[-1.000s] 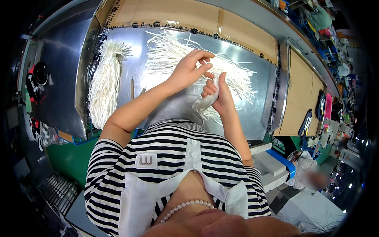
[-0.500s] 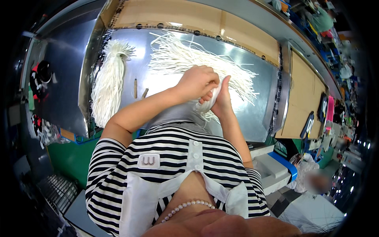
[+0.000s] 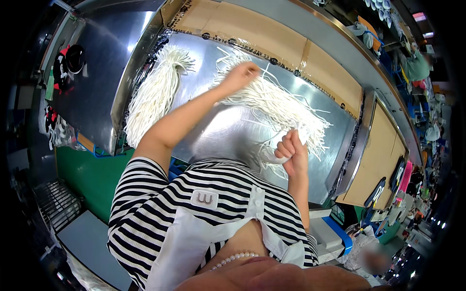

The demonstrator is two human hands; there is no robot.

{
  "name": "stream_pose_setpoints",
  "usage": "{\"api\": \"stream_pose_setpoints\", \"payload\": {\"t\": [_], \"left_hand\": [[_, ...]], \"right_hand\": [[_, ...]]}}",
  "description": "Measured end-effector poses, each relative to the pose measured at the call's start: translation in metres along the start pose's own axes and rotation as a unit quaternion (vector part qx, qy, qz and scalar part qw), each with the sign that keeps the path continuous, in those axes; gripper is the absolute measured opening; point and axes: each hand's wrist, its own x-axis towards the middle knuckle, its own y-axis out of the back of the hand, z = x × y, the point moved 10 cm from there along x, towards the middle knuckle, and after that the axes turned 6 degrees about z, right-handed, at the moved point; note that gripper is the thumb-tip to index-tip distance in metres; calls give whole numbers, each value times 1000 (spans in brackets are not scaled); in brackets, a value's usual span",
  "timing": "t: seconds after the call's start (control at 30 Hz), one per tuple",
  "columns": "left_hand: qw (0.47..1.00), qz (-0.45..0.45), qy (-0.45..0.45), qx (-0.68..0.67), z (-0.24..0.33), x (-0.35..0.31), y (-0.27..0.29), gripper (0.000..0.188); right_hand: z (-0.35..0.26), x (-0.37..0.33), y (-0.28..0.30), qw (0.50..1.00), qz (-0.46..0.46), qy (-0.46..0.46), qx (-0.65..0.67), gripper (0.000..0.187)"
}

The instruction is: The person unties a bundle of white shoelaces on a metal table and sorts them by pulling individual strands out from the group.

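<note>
A wide heap of loose white cords (image 3: 272,99) lies across the metal tabletop. My left hand (image 3: 242,76) is over the heap's upper left part, fingers bent and blurred, so whether it holds a cord cannot be made out. Near the heap's lower right end, my right hand (image 3: 293,149) is closed round a bunch of white cords (image 3: 268,154). Loose ends of that bunch hang down to the left, below the fist. Farther left lies a separate bundle of white cords (image 3: 153,97), gathered at its top and spread out below.
Cardboard strips (image 3: 242,24) edge the far side of the metal tabletop (image 3: 213,121). A raised metal wall (image 3: 133,72) bounds its left. A cardboard-lined section (image 3: 376,160) adjoins the right, with dark items on it. A black and red object (image 3: 68,60) lies far left.
My left hand has left the bunch at my right hand and moved up and left over the heap. My right hand has closed into a fist. The whole view has turned slightly.
</note>
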Motion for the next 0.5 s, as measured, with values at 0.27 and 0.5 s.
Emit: {"api": "stream_pose_setpoints", "payload": {"t": [0.27, 0.5], "left_hand": [[921, 109, 12, 373, -110, 59, 85, 26], [895, 27, -9, 444, -109, 69, 74, 15]], "right_hand": [[-5, -12, -12, 1000, 9, 4, -8, 25], [-5, -7, -15, 999, 27, 18, -44, 26]]}}
